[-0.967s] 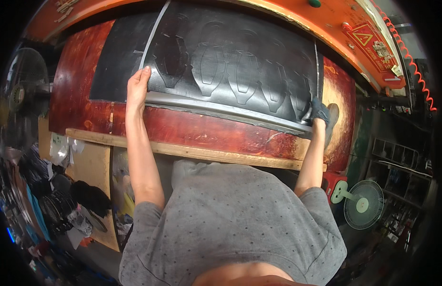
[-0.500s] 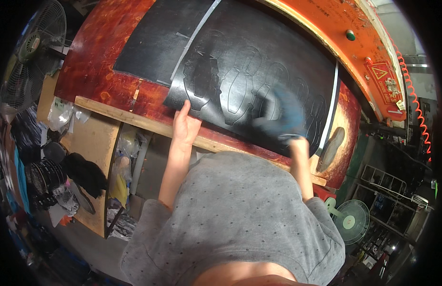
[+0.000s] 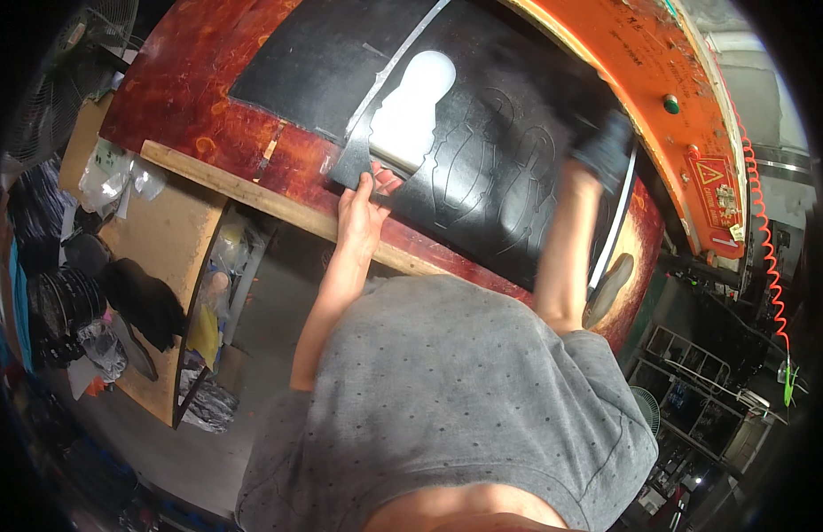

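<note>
A black sheet (image 3: 398,208), apparently rubber or leather, lies over the table's front edge with several sole-shaped outlines cut into it. At its left end a sole-shaped hole (image 3: 411,111) lets a bright white surface show through. My left hand (image 3: 360,222) is closed on the sheet's front left corner, thumb on top, with fingers visible underneath through the hole. My right hand (image 3: 605,155), in a dark glove, is at the far right beside the orange machine; motion blurs its fingers, and I cannot make out whether it holds anything.
A reddish-brown table (image 3: 185,89) with a wooden front strip (image 3: 243,193) bears the work. An orange machine beam (image 3: 642,62) spans the far right, near a coiled red hose (image 3: 756,177). A grey sole-shaped piece (image 3: 612,288) lies at the right. Black goods fill a shelf (image 3: 154,222) at the left.
My right hand has moved away from the sheet's front edge to the far right. A sole-shaped hole now shows white at the sheet's left. My left hand still grips the corner, slightly further right.
</note>
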{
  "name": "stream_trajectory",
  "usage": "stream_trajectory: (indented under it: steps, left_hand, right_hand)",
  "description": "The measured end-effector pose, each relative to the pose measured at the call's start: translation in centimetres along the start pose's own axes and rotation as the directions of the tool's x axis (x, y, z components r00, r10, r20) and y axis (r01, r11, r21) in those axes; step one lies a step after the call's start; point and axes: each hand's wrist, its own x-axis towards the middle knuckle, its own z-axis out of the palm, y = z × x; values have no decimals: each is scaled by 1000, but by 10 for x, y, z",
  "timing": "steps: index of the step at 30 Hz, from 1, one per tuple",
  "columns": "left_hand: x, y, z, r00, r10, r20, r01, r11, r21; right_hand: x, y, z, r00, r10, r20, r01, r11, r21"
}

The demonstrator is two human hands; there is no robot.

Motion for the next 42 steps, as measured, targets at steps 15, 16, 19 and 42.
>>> stream_trajectory:
  steps: [15, 16, 19, 42]
  left_hand:
    - [-27, -42, 44, 853, -123, 508, 48, 986, 158]
    - [-30, -43, 48, 852, -75, 518, 3, 991, 137]
    - [-39, -35, 44, 940, -102, 326, -38, 917, 397]
    - [-34, -134, 59, 621, -138, 771, 464, 858, -220]
  right_hand:
    - [-88, 36, -46, 343, 206, 917, 703, 591, -396]
    - [-84, 35, -50, 387, 285, 877, 665, 572, -479]
    - [-68, 13, -63, 760, 157, 631, 405, 644, -649]
    - [-67, 9, -143, 528, 353, 772, 572, 524, -631]
